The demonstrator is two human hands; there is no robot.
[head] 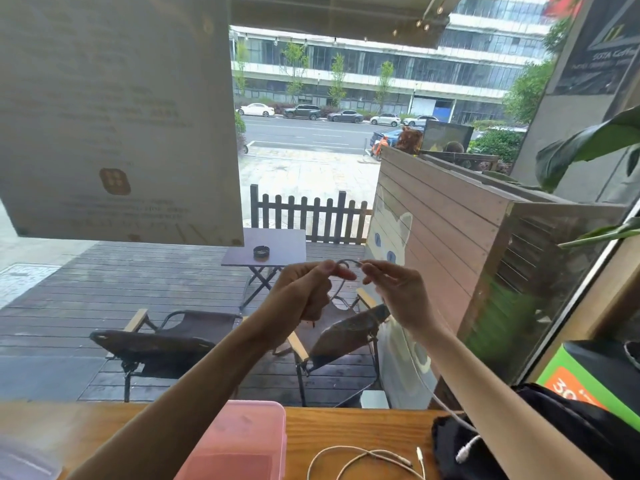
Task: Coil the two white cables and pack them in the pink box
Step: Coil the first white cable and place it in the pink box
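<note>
Both my hands are raised in front of the window. My left hand and my right hand pinch one white cable, which forms a small loop between the fingertips. Its long tail hangs down past my right forearm to a plug lying on a black bag. The second white cable lies loose on the wooden table, to the right of the pink box. The pink box stands below my left forearm with its translucent lid on.
The wooden table runs along the window. A green and orange package stands at the far right above the black bag. A large paper sign hangs on the glass at upper left. Chairs and a small table are outside.
</note>
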